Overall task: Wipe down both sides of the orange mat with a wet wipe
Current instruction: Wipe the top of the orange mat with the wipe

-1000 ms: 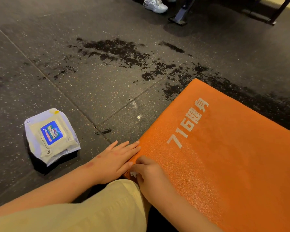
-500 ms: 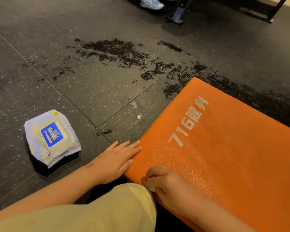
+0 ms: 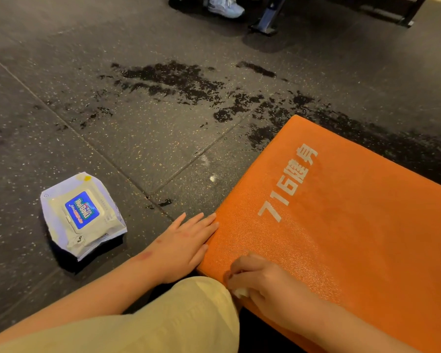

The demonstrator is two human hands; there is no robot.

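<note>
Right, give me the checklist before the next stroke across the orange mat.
1. Wet wipe gripped by right hand: ok, at near corner of orange mat.
2. Left hand bracing mat: ok, flat, fingertips at its edge.
3. Printed side up: ok.
4. Underside wiped: cannot tell.
5. Floor beyond mat dry: not ok, wet patches.
6. Wipe pack nearby: ok, on floor beside left hand.

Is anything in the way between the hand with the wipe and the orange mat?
Nothing visible. The right hand holds the wet wipe straight against the orange mat, at its near corner.
</note>
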